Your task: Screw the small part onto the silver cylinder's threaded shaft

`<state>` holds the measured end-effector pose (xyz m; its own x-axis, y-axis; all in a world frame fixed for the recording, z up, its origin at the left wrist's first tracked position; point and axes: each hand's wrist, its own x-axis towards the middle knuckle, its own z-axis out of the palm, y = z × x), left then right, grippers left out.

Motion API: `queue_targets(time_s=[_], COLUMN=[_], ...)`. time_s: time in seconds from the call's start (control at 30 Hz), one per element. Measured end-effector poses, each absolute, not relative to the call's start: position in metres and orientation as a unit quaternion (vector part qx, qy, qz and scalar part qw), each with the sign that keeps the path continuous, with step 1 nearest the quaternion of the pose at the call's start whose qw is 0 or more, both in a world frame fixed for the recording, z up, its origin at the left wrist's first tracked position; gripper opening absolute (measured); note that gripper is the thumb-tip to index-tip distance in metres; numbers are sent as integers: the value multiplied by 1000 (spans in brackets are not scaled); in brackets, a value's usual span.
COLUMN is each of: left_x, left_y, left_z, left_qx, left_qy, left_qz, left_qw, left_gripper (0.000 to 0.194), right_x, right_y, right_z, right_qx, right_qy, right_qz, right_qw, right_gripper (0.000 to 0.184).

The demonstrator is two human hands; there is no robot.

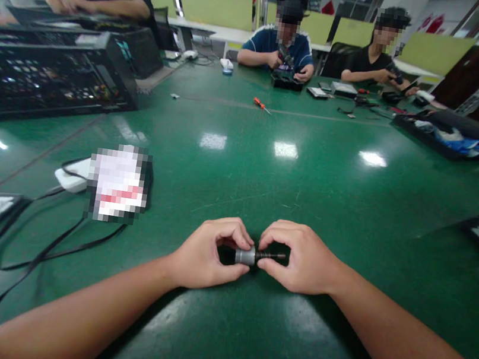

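The head camera looks forward and down over the table, left hand and right hand near, lower centre.

No txt, nos. or signs legible; lanyard card pixelated

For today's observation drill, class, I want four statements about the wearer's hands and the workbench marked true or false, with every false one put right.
1. The left hand holds a small grey metal cylinder. True.
2. The right hand grips the orange-handled screwdriver. False: its fingertips are at the thin dark shaft beside the cylinder, and the screwdriver lies apart, farther off.
3. The green table shows bright light reflections on its surface. True.
4. The large black case stands on the right side of the view. False: it is on the left.
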<state>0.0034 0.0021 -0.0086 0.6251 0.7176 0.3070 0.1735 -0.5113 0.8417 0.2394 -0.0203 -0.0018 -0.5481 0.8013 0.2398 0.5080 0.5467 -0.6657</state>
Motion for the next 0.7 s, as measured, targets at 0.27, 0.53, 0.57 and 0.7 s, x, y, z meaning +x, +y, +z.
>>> queue_targets(time_s=[0.27,0.53,0.57,0.7], left_x=[2,1,1,-1], left_y=[3,3,3,4], left_z=[-7,-6,-6,-5], left_qx=[816,819,821,826], left_qy=[270,272,273,268], left_qz=[335,334,334,340], left_qw=[386,379,376,361], left_gripper=[18,18,18,19], right_x=[241,242,242,244], right_y=[-20,-20,-20,-19], right_z=[0,1,2,2], right_qx=[-394,-408,-409,-406], right_qy=[-839,-840,-840,-841], right_qz=[269,261,260,258], right_qw=[260,244,244,249], right_gripper=[8,8,8,8])
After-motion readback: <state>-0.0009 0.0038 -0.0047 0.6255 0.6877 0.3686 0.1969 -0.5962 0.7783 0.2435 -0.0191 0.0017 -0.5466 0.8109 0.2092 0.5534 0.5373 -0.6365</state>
